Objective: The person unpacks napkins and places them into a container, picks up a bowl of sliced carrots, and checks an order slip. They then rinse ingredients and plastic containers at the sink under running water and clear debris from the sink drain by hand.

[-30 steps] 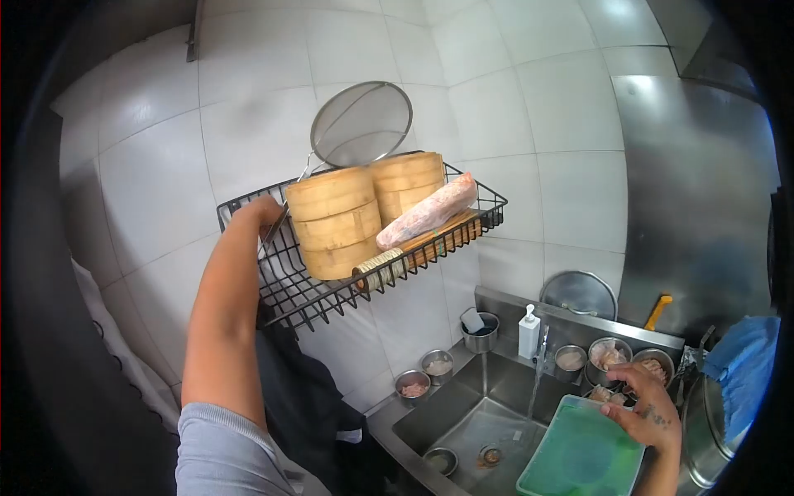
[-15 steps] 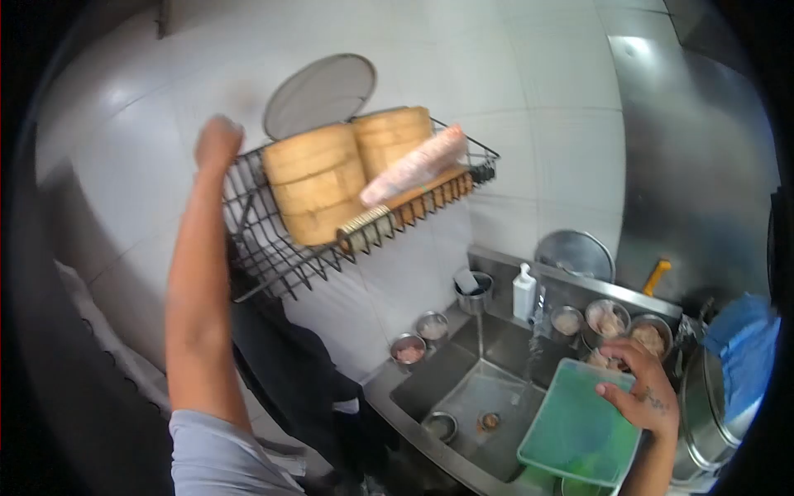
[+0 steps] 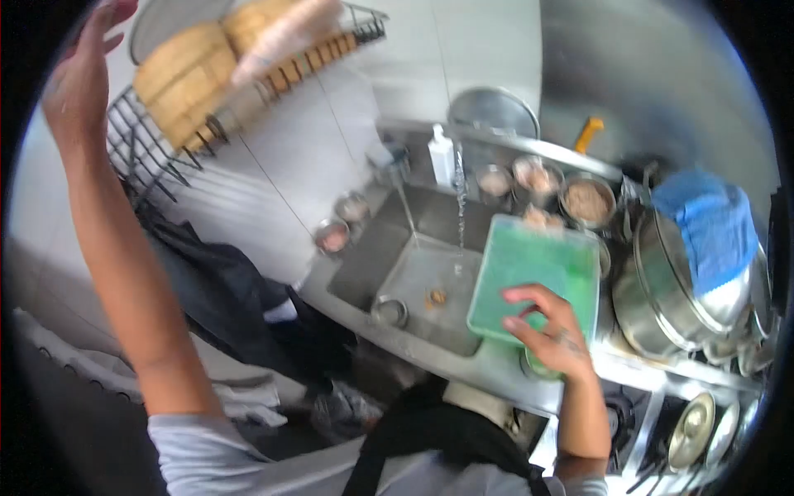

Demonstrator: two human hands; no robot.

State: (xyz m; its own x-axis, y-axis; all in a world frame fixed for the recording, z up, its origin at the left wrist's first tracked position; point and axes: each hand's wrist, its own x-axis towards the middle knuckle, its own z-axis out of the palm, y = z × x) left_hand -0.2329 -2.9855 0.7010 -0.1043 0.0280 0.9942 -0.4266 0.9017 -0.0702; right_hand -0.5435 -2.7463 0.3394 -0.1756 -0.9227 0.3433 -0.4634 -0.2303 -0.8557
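My left hand (image 3: 81, 91) is raised at the upper left, beside the end of a black wire basket (image 3: 136, 136). Its fingers are apart and nothing shows in them. Two round bamboo steamers (image 3: 188, 87) stand in that basket, with a blurred pale wrapped roll (image 3: 285, 40) lying in front. Over the green plastic container (image 3: 542, 264) at the sink's right side is my right hand (image 3: 550, 335). Its thumb and fingers are spread, holding nothing; whether it touches the lid I cannot tell.
Water runs into the steel sink (image 3: 347, 281), where a small metal bowl (image 3: 389, 312) sits. A white pump bottle (image 3: 442, 157) and several food bowls (image 3: 587, 200) line the back ledge. Right of these stands a large steel pot (image 3: 653, 289) with a blue cloth (image 3: 707, 223). Dark clothing (image 3: 207, 273) hangs left.
The view has swung down and right. My left hand has gone from closed to open fingers. My right hand has shifted from the container's far corner toward its near side.
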